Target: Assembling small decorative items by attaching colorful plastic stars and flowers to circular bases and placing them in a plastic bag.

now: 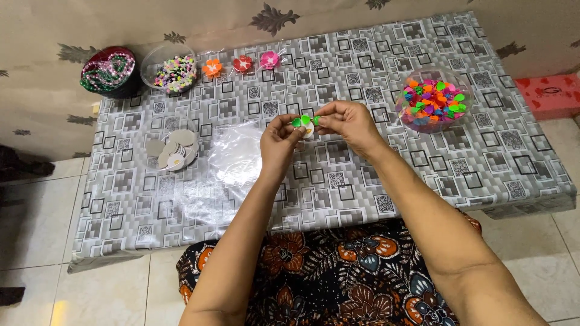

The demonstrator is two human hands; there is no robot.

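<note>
A small white disc [308, 130] with green petal pieces [300, 121] on it is held above the middle of the tabletop [338, 175], between the two hands. The left hand [279, 140] is closed on the disc from the left and below, its fingers [294, 134] pinched narrowly around the lower edge. The right hand [347, 121] is brought in from the right, its fingers [321, 120] pressed together on a green petal at the disc's upper right rim. The fingertips of both hands are almost touching, with the piece directly between them, so neither hand is markedly nearer; the disc itself is carried by the left, the petal by the right. The row of green petals is seen lying roughly left to right across the top of the disc; how the disc is tilted cannot be told.

To the right, well apart from the hands, a clear bowl [403, 111] filled with coloured petal pieces [436, 99] is set on the tabletop, nearer to the right hand. To the left, a heap of plain discs [172, 151] is laid, with a sheet of clear plastic [235, 160] beside it, nearer to the left hand. Along the far edge, three finished flowers [242, 63] in orange, red and pink are lined up, next to a clear tub of mixed beads [175, 73] and a dark bowl of bead strings [109, 71]. A red box [553, 93] is seen on the floor beyond the right corner.
</note>
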